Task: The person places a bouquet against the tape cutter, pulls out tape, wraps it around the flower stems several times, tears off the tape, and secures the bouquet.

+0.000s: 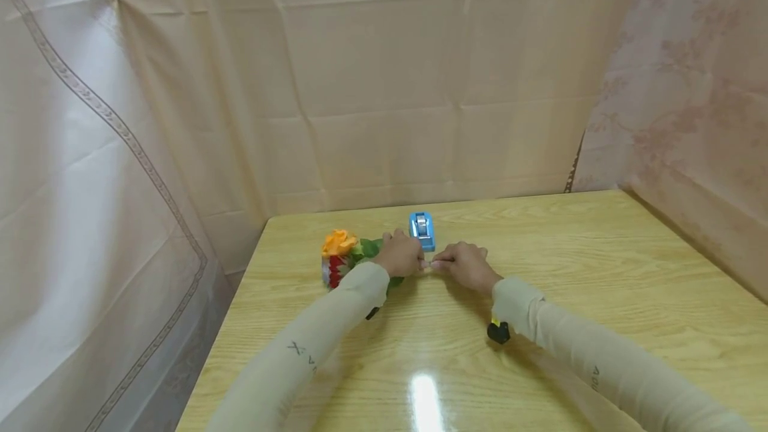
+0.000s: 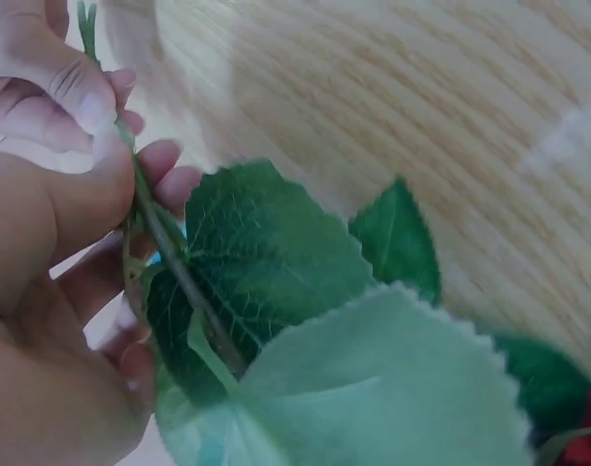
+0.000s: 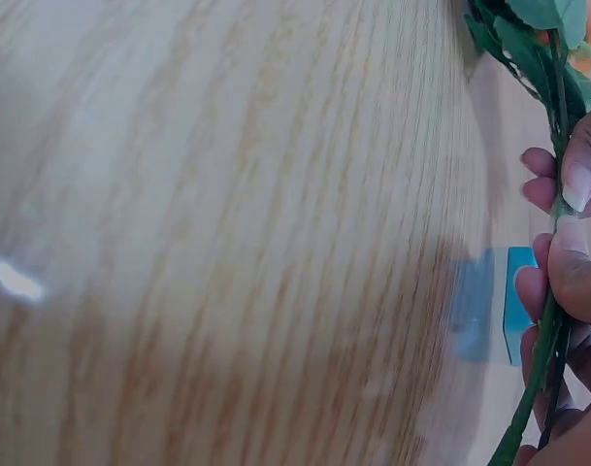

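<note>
A bunch of artificial flowers lies to the left in the head view, with an orange bloom [image 1: 339, 243] and a red-and-white bloom [image 1: 336, 272]. Serrated green leaves [image 2: 276, 243] fill much of the left wrist view. My left hand [image 1: 401, 255] pinches the flower stems [image 2: 169, 243] just below the leaves. Right beside it, my right hand [image 1: 468, 264] pinches the same stems lower down, the fingertips of both hands nearly meeting. In the right wrist view the stem ends [image 3: 516, 427] run down past the right fingers. Whether tape is on the stems, I cannot tell.
A blue tape dispenser [image 1: 423, 232] stands on the wooden table [image 1: 576, 245] just behind the hands. Cloth sheets [image 1: 384, 85] hang behind the table and on both sides.
</note>
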The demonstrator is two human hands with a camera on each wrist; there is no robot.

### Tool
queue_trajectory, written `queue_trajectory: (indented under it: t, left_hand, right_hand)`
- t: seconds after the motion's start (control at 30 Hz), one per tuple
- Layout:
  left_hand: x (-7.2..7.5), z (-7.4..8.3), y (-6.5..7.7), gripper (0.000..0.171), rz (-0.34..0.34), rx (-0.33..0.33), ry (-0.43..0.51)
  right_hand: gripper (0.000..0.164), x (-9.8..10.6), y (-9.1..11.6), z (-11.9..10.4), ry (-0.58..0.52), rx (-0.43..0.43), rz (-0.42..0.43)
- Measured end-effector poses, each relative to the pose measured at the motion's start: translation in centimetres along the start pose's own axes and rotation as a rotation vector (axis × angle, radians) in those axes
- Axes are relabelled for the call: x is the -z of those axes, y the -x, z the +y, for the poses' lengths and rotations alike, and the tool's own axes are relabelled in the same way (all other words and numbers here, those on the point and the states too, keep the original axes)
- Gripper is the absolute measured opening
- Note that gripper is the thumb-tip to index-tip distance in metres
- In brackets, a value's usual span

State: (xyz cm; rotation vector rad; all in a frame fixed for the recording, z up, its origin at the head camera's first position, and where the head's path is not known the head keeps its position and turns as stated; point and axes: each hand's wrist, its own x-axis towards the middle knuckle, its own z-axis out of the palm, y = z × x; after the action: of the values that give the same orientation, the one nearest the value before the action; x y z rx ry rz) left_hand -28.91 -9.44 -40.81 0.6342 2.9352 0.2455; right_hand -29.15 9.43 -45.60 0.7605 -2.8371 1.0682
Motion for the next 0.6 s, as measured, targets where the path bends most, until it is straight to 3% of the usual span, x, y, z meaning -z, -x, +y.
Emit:
queue_trajectory:
  t: [0.23, 0.6]
  left_hand:
    - [-0.4, 0.1, 0.2, 0.021, 0.100, 0.006, -0.101]
    - [-1.3, 0.2, 0.5, 0.018, 0.183, -0.027, -0.154]
  right_hand:
    - [0.016, 0.0, -0.1, -0.1, -0.023, 0.001, -0.005]
    - [0.027, 0.7, 0.0, -0.4, -0.042, -0.052, -0.130]
